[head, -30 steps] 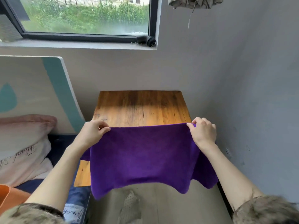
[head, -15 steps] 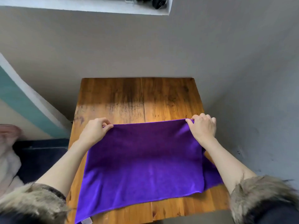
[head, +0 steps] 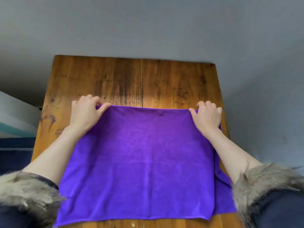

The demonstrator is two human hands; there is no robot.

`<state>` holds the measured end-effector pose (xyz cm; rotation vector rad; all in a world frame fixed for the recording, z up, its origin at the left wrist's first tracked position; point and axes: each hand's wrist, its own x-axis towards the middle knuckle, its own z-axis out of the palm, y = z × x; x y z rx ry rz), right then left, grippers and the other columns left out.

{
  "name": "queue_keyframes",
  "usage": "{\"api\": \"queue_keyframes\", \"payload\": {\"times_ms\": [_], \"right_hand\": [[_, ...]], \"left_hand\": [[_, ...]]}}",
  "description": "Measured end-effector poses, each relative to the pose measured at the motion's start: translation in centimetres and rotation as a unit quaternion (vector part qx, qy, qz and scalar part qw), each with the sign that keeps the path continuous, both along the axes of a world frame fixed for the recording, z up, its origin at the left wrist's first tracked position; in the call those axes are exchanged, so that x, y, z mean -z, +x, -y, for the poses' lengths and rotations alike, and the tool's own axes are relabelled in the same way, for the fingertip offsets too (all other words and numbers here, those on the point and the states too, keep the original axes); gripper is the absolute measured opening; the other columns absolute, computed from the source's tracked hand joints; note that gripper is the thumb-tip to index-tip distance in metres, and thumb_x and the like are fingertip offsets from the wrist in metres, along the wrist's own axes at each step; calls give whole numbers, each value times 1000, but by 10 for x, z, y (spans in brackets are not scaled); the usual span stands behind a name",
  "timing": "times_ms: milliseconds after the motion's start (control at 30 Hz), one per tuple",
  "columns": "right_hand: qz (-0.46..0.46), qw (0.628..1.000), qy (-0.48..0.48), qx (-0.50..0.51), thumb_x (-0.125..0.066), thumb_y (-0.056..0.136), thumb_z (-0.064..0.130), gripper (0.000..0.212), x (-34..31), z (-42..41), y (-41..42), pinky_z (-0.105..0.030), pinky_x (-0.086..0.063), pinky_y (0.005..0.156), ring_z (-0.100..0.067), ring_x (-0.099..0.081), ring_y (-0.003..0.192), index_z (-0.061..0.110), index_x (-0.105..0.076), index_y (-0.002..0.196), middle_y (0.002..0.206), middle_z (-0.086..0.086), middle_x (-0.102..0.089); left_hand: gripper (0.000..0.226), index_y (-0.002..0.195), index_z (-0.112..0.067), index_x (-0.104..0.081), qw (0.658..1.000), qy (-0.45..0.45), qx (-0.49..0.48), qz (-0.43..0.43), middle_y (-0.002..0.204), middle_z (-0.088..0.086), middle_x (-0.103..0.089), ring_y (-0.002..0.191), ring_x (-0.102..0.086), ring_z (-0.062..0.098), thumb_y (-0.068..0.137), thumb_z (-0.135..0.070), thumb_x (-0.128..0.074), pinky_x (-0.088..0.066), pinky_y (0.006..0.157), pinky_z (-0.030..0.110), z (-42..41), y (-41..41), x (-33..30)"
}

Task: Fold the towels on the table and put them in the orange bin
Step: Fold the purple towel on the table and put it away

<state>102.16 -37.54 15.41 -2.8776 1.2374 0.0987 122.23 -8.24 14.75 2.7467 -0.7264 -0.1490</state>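
grey wall behind, filling upper view. wooden table below it, far half bare, seam down middle. purple towel spread flat on near half of table, near edge just short of table's front edge, second layer showing along right side. fur-trimmed sleeves at bottom corners. left hand pinching towel's far left corner, thumb on top, fingers curled. right hand pinching far right corner the same way. far edge pulled straight between hands.
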Motion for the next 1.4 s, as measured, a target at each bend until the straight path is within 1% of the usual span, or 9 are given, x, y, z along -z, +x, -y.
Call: {"api": "queue_keyframes", "payload": {"times_ms": [133,233,400,633,867,967,1133,1267,1400], "right_hand": [[29,996,80,-23,-46,96,35,48,20,-16,8,-43,-21,115,-28,-31,137,10,-42,137,144,-13,-40],[32,991,100,-88,-41,97,36,52,32,-55,14,-43,-6,118,-24,-12,145,14,-32,144,154,-9,-23],[13,971,144,-193,-38,97,41,56,43,-142,28,-48,6,115,-21,-2,146,19,-26,147,158,-5,-13],[6,967,161,-196,-42,93,46,60,63,-235,53,-56,4,112,-27,-7,145,20,-28,146,157,-7,-15],[-21,983,71,-167,-24,92,51,63,80,-251,53,-60,-17,112,-29,-19,143,19,-30,146,154,-9,-23],[-23,984,66,-166,-23,92,51,63,83,-252,53,-60,-17,112,-29,-18,143,19,-28,146,155,-9,-23],[-16,984,62,-166,-26,91,50,63,85,-252,53,-60,-17,112,-30,-19,143,19,-30,146,155,-9,-23],[-4,985,55,-166,-29,90,50,63,84,-253,52,-61,-18,111,-30,-23,142,18,-34,144,154,-10,-25],[-1,985,51,-167,-29,90,50,63,84,-253,53,-60,-17,112,-30,-22,142,18,-34,144,154,-9,-25]], "left_hand": [[24,111,-15,-64,1000,-27,-8,-3,112,14,-57,106,-48,36,93,-25,-52,-35,88,48,-5,-4,16],[29,118,-12,-60,999,-34,-7,18,118,14,-55,108,-47,37,91,-9,-51,-36,87,49,-29,-9,23],[35,119,-4,-58,991,-55,-110,-46,117,23,-54,109,-47,39,88,5,-44,-37,93,49,-78,-5,31],[20,106,-12,-65,980,-87,-125,-130,98,6,-57,87,-53,18,90,-21,-59,-39,78,26,-117,-5,41],[19,105,-14,-66,973,-142,-81,-163,103,1,-41,105,-41,20,87,-18,-63,-37,95,28,-105,2,51],[5,84,-20,-62,968,-156,-60,-188,97,-3,-49,92,-44,11,86,-16,-61,-37,85,19,-107,12,50],[21,74,-25,-48,911,-284,-136,-267,64,-5,-49,56,-45,2,90,-12,-52,-39,52,16,-114,39,34],[24,72,-23,-44,866,-354,-166,-311,65,0,-43,65,-42,18,90,-8,-47,-35,61,32,-106,59,26],[27,67,-25,-39,884,-329,-136,-303,59,-5,-35,48,-29,4,88,-9,-44,-24,45,22,-101,69,28]]}}
